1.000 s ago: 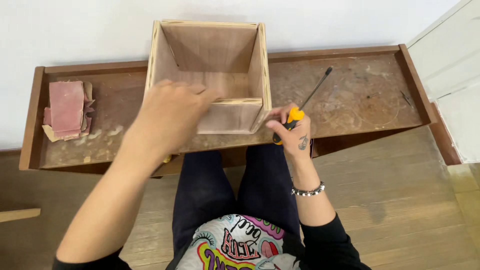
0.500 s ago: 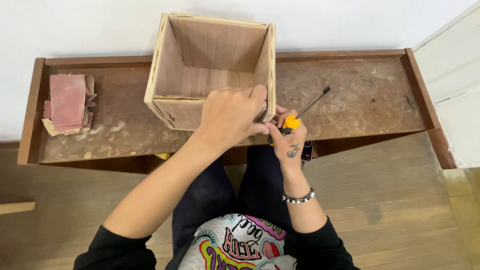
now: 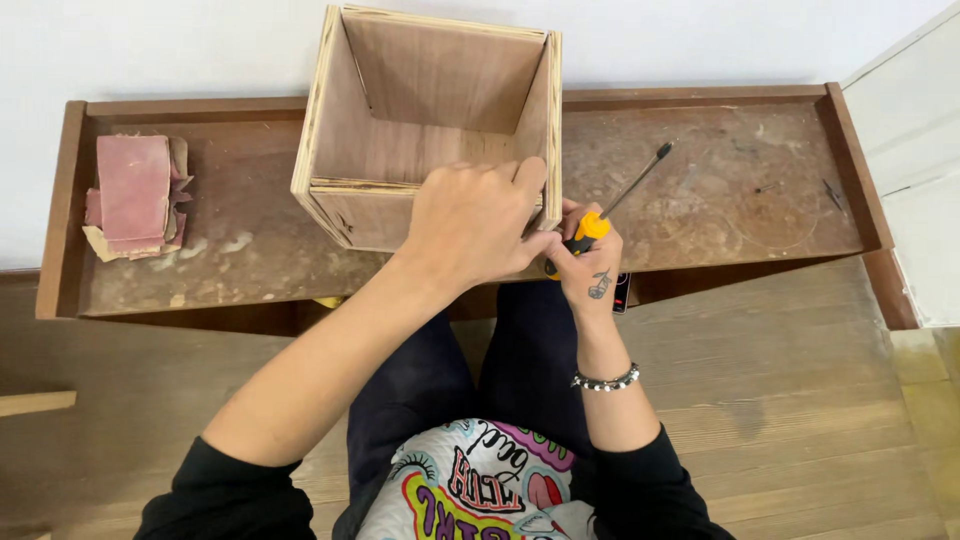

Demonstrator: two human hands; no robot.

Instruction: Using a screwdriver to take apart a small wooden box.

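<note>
An open plywood box (image 3: 430,110) stands on a low, worn brown tray-like table (image 3: 720,190), its open top facing me. My left hand (image 3: 470,225) grips the near right corner of the box, fingers curled over its front edge. Right beside it, my right hand (image 3: 585,265) holds a screwdriver (image 3: 620,195) by its yellow and black handle; the dark shaft points up and to the right over the table. The two hands touch at the box's corner.
A stack of pinkish sandpaper sheets (image 3: 135,190) lies at the table's left end. A white wall runs behind the table and a white panel (image 3: 915,150) stands at the right. Wooden floorboards (image 3: 800,400) lie under my legs.
My left hand has slid from the box's near left side to its near right corner, and the box has turned slightly. My right hand stays on the screwdriver.
</note>
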